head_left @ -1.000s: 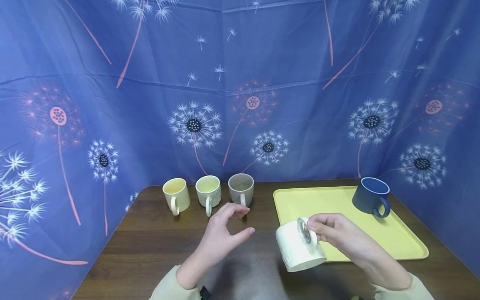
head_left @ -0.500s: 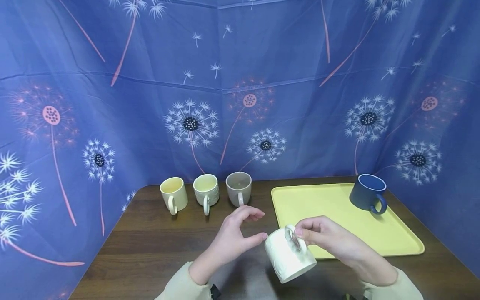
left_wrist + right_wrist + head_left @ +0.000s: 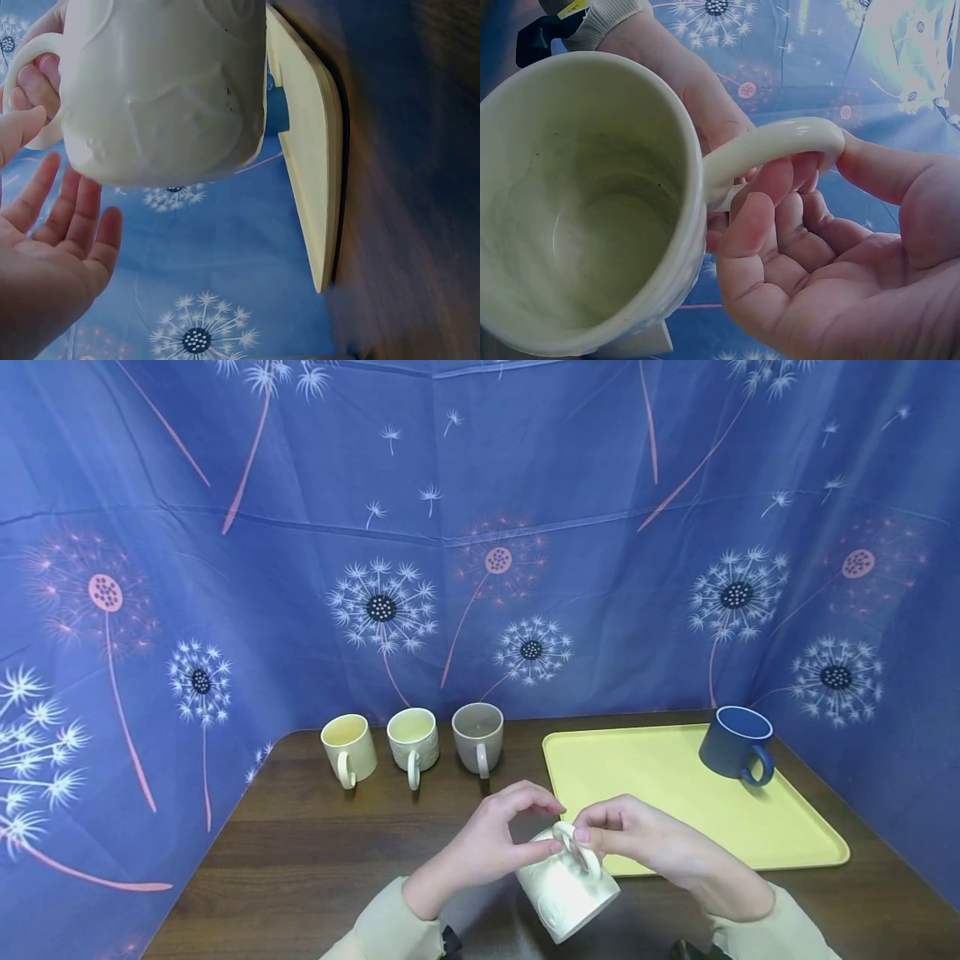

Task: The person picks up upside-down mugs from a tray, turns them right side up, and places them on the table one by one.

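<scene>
A cream-white mug (image 3: 564,893) with a raised pattern hangs tilted over the table's front, its handle turned upward. My right hand (image 3: 656,839) pinches that handle between thumb and fingers. In the right wrist view I look into the mug's bare inside (image 3: 592,225), with the thumb at the handle's outer curve. My left hand (image 3: 491,839) is up against the mug's other side, its thumb overlapping the mug near the handle. The left wrist view has the left fingers (image 3: 71,214) spread and fairly straight, just below the mug.
Along the back stand a pale yellow mug (image 3: 351,752), a pale green-white mug (image 3: 415,742) and a grey mug (image 3: 477,739), handles toward me. To the right lies a yellow tray (image 3: 637,777) with a dark blue mug (image 3: 731,747) on it. A blue dandelion cloth (image 3: 480,610) hangs behind.
The right hand has brought the white mug left and slightly toward me. The left hand has moved right until it meets the mug. The other mugs and the tray stay put.
</scene>
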### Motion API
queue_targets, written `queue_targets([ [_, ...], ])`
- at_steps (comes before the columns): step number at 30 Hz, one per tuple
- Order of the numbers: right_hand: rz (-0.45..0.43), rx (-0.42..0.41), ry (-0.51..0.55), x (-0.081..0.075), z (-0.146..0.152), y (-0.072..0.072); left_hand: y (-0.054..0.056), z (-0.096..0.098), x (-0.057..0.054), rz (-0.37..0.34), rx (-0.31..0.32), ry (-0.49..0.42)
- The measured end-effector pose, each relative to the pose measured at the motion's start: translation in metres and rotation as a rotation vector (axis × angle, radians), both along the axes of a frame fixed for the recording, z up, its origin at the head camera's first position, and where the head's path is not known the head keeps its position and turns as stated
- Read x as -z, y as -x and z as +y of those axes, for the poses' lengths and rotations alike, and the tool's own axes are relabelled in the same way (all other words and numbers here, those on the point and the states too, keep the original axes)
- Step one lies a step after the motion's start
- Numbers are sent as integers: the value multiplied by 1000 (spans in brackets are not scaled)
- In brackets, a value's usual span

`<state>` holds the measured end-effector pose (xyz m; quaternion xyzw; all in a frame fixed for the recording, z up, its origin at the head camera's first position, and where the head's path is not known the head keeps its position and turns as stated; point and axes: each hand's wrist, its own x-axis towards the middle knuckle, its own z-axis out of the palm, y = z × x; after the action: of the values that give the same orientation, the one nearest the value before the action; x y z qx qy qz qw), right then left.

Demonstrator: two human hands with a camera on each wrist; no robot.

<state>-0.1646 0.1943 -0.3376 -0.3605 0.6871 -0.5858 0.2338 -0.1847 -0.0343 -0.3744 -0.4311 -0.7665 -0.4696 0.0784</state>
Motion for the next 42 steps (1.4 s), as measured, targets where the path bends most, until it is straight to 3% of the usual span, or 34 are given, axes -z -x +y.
queue_targets([
  [6, 26, -15, 16, 1, -3, 3, 1, 3, 1, 74, 56, 1],
  [13, 39, -8, 9, 0, -6, 5, 0, 2, 0, 22, 46, -20],
  [25, 55, 37, -28, -6, -8, 7, -1, -2, -2, -22, -33, -70],
  [35, 90, 120, -80, -5, -10, 5, -8, -3, -6, -80, -109, -63],
  [42, 151, 216, -98, -3, -16, 2, -12, -8, -8, -74, -171, -86],
])
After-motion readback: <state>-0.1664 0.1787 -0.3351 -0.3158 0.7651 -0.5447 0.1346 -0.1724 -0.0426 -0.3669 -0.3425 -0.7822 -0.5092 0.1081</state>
